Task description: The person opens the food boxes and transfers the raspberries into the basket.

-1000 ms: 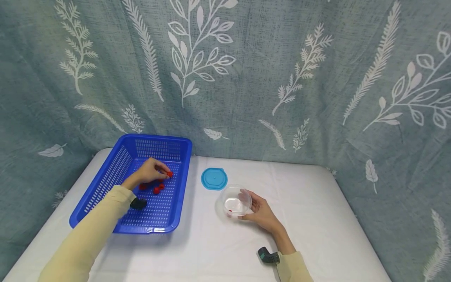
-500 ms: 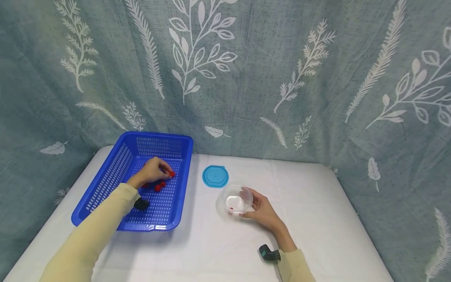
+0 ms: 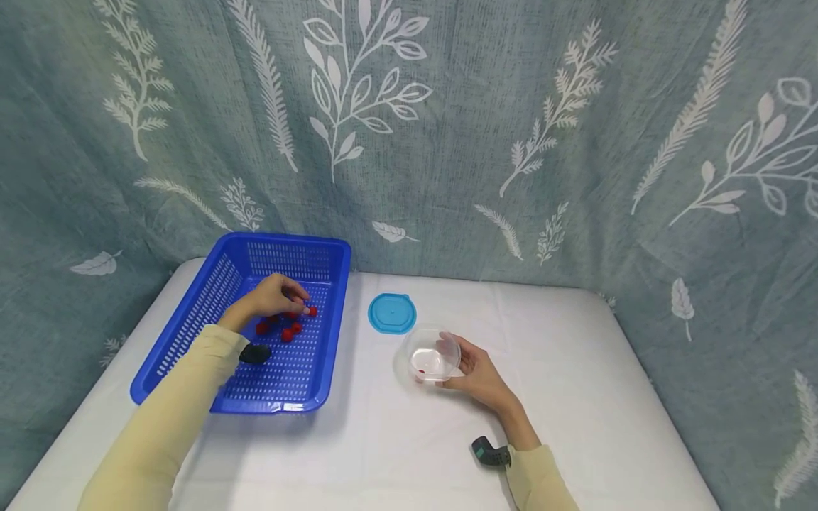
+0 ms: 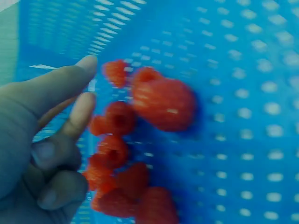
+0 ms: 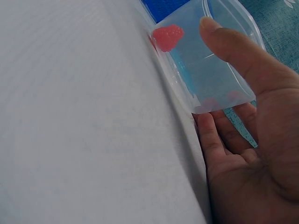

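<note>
Inside the blue basket [image 3: 281, 397], my left hand [image 3: 271, 297] hovers just above several red raspberries [image 4: 117, 116]. Its thumb and forefinger are parted with nothing between them, and a small raspberry [image 4: 116, 72] lies just beyond the fingertips. The other fingers are bent. My right hand [image 3: 481, 376] holds a clear plastic container [image 3: 429, 355] on the white table, thumb on one side and fingers on the other. Through the container's wall, a raspberry [image 5: 167, 37] shows at its bottom.
A blue lid [image 3: 392, 313] lies flat on the white-covered table [image 3: 562, 355], between the basket and the container and farther back. Behind the table hangs a grey-green curtain [image 3: 447, 142] with white leaf prints. The basket's raised walls surround my left hand.
My left fingers have parted and drawn slightly away from the raspberry at their tips. The head view has shifted a little. My right hand keeps holding the container in place.
</note>
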The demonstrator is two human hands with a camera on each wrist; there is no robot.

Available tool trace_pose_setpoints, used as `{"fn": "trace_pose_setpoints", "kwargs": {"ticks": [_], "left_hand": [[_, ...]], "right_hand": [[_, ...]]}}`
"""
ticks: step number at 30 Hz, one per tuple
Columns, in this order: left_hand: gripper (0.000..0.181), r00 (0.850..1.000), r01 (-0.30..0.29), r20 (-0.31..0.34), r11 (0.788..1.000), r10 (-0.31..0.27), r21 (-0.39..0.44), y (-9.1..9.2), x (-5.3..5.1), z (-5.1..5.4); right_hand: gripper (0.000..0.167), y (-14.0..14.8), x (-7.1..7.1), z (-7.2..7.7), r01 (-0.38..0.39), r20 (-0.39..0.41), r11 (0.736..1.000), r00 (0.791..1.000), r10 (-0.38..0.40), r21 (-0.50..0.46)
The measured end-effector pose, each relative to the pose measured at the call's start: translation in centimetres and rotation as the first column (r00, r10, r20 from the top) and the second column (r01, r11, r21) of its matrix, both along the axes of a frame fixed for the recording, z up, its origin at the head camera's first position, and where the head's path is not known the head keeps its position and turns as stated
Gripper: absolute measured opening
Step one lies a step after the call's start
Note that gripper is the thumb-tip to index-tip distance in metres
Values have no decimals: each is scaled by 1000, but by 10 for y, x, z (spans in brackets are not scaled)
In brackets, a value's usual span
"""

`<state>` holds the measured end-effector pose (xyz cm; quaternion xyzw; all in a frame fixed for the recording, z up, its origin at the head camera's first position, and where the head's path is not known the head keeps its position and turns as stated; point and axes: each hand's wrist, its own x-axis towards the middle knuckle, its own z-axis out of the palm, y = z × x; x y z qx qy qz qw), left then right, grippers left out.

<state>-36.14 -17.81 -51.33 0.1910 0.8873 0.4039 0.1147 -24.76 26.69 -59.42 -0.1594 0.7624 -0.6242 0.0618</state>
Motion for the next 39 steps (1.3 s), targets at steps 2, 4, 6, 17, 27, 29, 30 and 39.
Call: {"fn": "trace_pose_setpoints", "kwargs": {"ticks": [2, 4, 6, 17, 27, 29, 30, 39], "left_hand": [[30, 1000, 4, 16, 1000, -4, 2, -1, 0, 5], [31, 1000, 8, 11, 1000, -8, 14, -2, 0, 9], [32, 1000, 14, -12, 999, -13, 35, -2, 1, 13], [27, 992, 57, -117, 993, -45, 100, 19, 22, 41], [34, 991, 111, -94, 976, -95, 189, 45, 65, 61], [35, 991, 115, -95, 972, -97, 207, 50, 75, 66], [35, 991, 114, -95, 970, -96, 216, 53, 81, 68], [37, 984, 134, -142, 967, -105, 215, 85, 133, 78]], "right_hand": [[94, 1, 1, 3, -2, 7, 1000, 1000, 2, -7], [94, 1, 2, 4, -7, 13, 1000, 1000, 8, -13], [94, 2, 3, 6, -8, 17, 1000, 1000, 8, -13], [94, 2, 2, 3, -11, 3, 1000, 1000, 11, -3], [92, 0, 1, 2, -16, 3, 1000, 1000, 16, -2], [93, 0, 1, 2, -11, 5, 1000, 1000, 11, 2], [93, 0, 1, 2, -10, 6, 1000, 1000, 10, 4], [93, 0, 2, 4, -19, 5, 1000, 1000, 19, 1]]}}
